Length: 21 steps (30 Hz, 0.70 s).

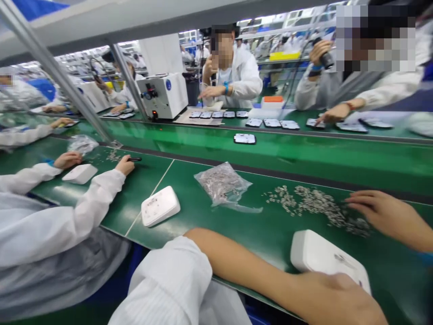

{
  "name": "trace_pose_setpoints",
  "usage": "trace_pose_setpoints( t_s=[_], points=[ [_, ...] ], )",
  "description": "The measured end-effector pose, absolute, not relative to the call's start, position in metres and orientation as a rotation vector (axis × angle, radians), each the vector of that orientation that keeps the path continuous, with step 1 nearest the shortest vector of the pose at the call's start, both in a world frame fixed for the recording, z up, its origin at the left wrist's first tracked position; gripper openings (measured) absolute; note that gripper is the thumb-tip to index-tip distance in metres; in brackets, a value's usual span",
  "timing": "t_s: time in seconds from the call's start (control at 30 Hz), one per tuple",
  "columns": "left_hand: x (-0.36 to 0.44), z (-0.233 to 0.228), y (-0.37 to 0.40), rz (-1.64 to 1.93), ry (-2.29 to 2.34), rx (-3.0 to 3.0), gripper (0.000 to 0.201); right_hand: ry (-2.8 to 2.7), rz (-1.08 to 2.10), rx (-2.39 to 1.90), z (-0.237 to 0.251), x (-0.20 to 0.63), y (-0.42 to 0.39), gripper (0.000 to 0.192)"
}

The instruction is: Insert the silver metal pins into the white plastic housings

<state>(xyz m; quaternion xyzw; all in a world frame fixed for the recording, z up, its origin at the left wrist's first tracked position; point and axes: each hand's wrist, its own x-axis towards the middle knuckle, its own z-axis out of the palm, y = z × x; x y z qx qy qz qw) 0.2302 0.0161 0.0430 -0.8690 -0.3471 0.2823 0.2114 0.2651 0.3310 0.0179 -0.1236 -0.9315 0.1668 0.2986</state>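
My left hand (pixel 338 300) is at the bottom right, closed at the near side of a white rounded plastic box (pixel 334 257); its fingertips are mostly hidden. Dark thin marks or slots show on the box's top. My right hand (pixel 389 214) hovers at the right end of a loose pile of small metal parts (pixel 316 203) spread on the green work surface. Its thumb and fingers come together over the pile in a pinch. Whatever lies between the fingertips is too small to make out.
A clear bag of small parts (pixel 223 183) lies left of the pile. A second white box (pixel 160 206) stands further left, beside a co-worker's hand (pixel 125 165) gripping a dark tool. Behind runs a green conveyor (pixel 203 142) carrying a flat device (pixel 245 138); other people work across it.
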Motion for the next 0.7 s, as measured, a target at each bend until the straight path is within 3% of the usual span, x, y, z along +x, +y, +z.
trace_pose_setpoints(
  t_s=[0.07,0.13,0.27,0.5,0.7],
  points=[
    [0.226,0.039,0.020,0.150,-1.134,-2.520,0.067,-2.612,0.496,-0.550,0.002,0.265,0.352,0.037],
    [0.225,0.030,0.027,-0.174,-1.213,-2.618,0.054,-2.655,0.552,-0.804,-0.004,0.268,0.358,0.028],
    [0.228,0.015,0.035,-0.318,-1.236,-2.675,0.046,-2.654,0.571,-1.029,0.004,0.270,0.343,0.035],
    [0.226,0.015,0.028,-0.379,-1.269,-2.626,0.046,-2.576,0.444,-1.058,0.011,0.270,0.332,0.038],
    [0.224,0.012,0.026,-0.405,-1.276,-2.599,0.047,-2.502,0.511,-1.152,0.019,0.271,0.327,0.022]
  ],
)
